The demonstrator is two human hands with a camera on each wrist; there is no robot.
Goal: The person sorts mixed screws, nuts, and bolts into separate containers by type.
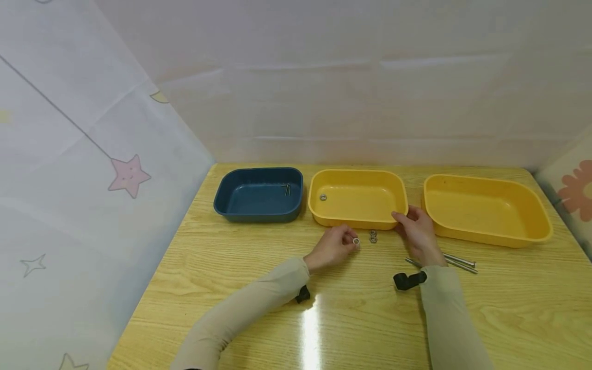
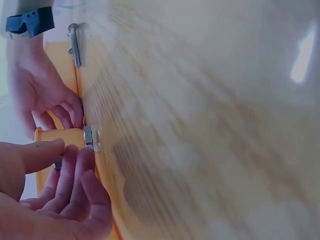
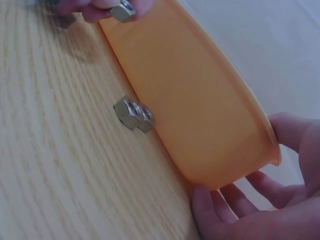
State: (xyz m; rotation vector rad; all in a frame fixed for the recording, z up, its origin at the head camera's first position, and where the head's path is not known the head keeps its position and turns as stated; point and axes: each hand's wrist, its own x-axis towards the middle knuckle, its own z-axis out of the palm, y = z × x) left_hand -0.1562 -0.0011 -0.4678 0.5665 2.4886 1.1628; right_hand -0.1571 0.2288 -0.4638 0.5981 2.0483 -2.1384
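Left hand [image 1: 330, 247]: pinching hex nut [image 1: 356, 241], in front of middle yellow bin [image 1: 358, 224] | Right hand [image 1: 418, 234]: gripping bin's near right corner | Two loose nuts [image 1: 373, 240]: just in front of bin | Judged: pinch nut across flats, brace bin lightly.

The middle tray [image 1: 358, 204] is yellow; left of it, a navy tray [image 1: 256, 203]; before it, silvery hex nuts [image 1: 373, 240]; beneath it, a yellowish wood-grained surface [image 1: 365, 324].

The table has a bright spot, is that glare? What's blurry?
Head view: yes, a white glare streak on the table, near the bottom; left wrist view: glare at upper right, wood grain blurry; right wrist view: dim, but the two nuts look fairly clear.
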